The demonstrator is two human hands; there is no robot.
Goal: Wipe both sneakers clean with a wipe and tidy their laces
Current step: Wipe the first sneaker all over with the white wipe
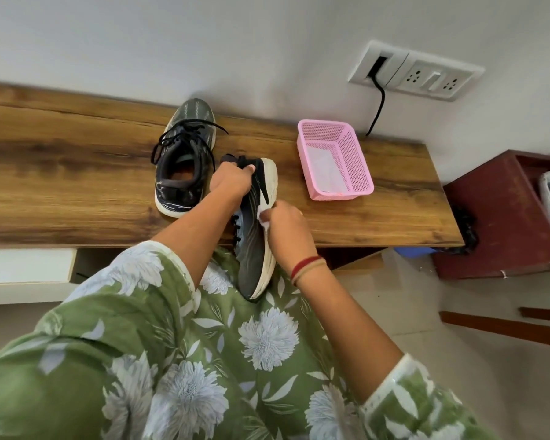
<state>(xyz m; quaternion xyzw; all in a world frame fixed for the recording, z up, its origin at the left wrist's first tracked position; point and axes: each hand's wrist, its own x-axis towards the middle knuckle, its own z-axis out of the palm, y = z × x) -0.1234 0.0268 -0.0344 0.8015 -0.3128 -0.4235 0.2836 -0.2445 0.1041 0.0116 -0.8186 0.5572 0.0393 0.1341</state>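
A dark sneaker with a white sole (254, 249) is held tilted on its side over the table's front edge and my lap, toe towards me. My left hand (231, 182) grips it at the heel collar. My right hand (286, 227) presses a white wipe (263, 217) against the sole's side near the middle. The other dark sneaker (185, 157) stands upright on the wooden table (61, 173), toe towards the wall, its black laces loose and spread out.
A pink plastic basket (359, 173) with something white inside sits on the table to the right. A black cable (377, 109) runs down from a wall socket plate (416, 71). A dark red cabinet (502, 217) stands right of the table.
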